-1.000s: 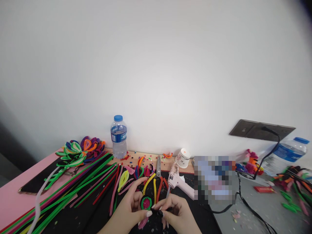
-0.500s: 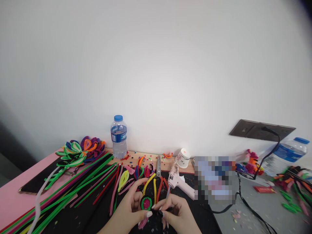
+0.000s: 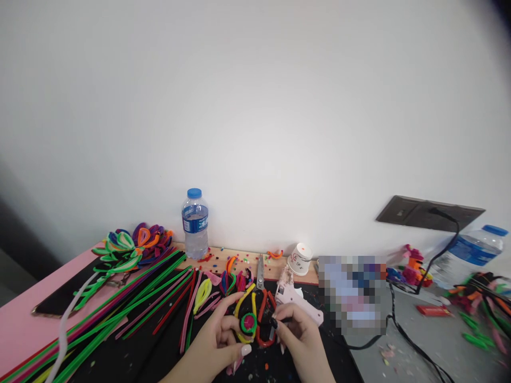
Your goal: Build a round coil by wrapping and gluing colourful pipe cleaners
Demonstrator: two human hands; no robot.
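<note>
As left hand (image 3: 217,340) pinches coil (image 3: 248,322), black mat (image 3: 151,357), white wall (image 3: 255,106).

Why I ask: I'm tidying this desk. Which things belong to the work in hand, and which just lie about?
In hand:
left hand, holding the green-and-pink pipe-cleaner coil
right hand, pinching a black pipe-cleaner piece beside it

Lying about:
water bottle, scissors, glue gun, paper cup, straight pipe cleaners
</note>
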